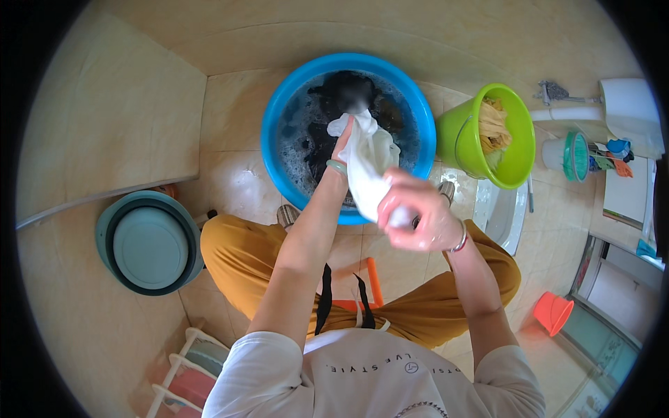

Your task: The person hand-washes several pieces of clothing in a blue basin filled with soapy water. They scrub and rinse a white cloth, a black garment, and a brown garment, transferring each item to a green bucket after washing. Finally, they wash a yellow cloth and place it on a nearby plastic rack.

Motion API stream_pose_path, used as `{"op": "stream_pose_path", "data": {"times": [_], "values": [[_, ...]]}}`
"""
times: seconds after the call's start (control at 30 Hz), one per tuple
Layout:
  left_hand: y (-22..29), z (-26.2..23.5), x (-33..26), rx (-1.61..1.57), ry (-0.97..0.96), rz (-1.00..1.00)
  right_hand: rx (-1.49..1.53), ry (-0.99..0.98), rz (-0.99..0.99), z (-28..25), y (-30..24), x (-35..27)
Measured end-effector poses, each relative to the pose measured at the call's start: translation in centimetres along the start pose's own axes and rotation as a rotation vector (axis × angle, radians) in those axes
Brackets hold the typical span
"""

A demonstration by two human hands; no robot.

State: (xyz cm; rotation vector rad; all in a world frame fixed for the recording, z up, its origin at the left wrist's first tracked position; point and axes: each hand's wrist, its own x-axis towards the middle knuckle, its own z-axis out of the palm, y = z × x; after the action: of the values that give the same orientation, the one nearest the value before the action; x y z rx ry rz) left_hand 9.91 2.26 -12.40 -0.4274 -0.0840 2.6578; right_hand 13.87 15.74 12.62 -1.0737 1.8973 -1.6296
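Observation:
A white wet cloth (369,164) is stretched between both my hands above the near side of a blue basin (279,111). My left hand (343,143) grips the cloth's upper end over the basin. My right hand (418,216) is closed around its lower end, nearer my body. The basin holds soapy water and dark laundry (327,118). I sit with my knees apart in mustard trousers, feet by the basin's near rim.
A green bucket (519,164) with yellowish cloth stands right of the basin. Stacked teal basins (150,244) lie on the floor at left. A small orange scoop (552,311) is at right, a white rack (185,376) at lower left, and a toilet (627,104) at upper right.

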Motion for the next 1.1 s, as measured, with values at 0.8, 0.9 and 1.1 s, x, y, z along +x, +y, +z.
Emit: {"op": "stream_pose_path", "data": {"times": [0.8,0.9,1.1], "values": [[-4.2,5.6,-5.6,-0.037,-0.055,-0.079,1.404,0.8,0.301,1.0,21.3,-2.9],[-3.4,2.8,-5.9,-0.132,-0.101,-0.226,1.423,0.656,0.292,-0.5,21.2,-1.9],[-3.4,7.2,-6.3,0.727,0.372,-0.007,1.316,0.695,0.415,-2.9,20.1,-0.3]]}}
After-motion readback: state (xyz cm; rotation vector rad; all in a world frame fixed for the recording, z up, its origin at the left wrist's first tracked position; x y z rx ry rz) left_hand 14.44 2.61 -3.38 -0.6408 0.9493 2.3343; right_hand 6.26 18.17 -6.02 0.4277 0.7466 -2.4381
